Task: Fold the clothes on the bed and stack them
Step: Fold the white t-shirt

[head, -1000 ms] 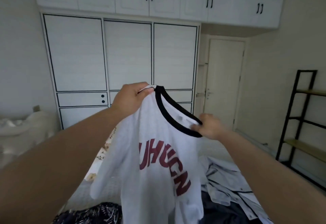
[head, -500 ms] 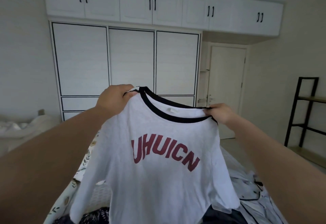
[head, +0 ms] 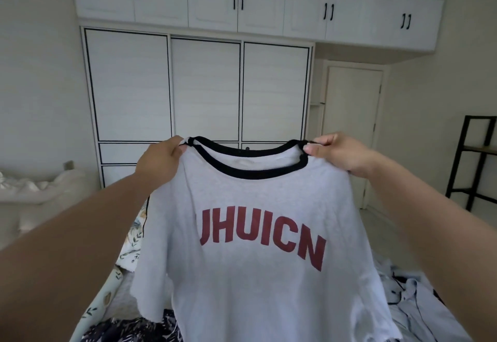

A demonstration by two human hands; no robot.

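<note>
Hanging in the air at the centre of the head view, a white T-shirt [head: 258, 274] with a black ringer collar and dark red letters reading "JHUICN" faces the camera, spread wide between both hands. The first letter sits at a fold of the cloth, so whether more lettering lies to its left is hard to tell. The shirt's hem runs off the frame at 6 o'clock, and its right sleeve is lost in the drape of the fabric. The left hand [head: 158, 162] pinches the shoulder seam just beside the collar at about 10 o'clock of the shirt, fingers curled round the cloth; the right hand [head: 340, 153] grips the opposite shoulder at about 2 o'clock, thumb on the front and fingers behind. Both forearms reach in from the lower corners and cover much of the bed [head: 105, 298], of which only a strip of leaf-patterned sheet shows at 8 o'clock. A dark patterned garment [head: 129, 328] lies on the bed at 7 o'clock, half hidden behind the shirt. At 4 o'clock pale blue clothes with dark piping [head: 419, 301] lie crumpled, partly covered by the right forearm. Behind the shirt at 12 o'clock stands a white wardrobe [head: 204, 86] with black trim, its lower drawers blocked by the collar and hands. A closed door [head: 349, 126] is at 2 o'clock, a black shelf rack [head: 468, 158] is cut off at 3 o'clock, and rumpled white bedding [head: 37, 188] sits at 9 o'clock.
</note>
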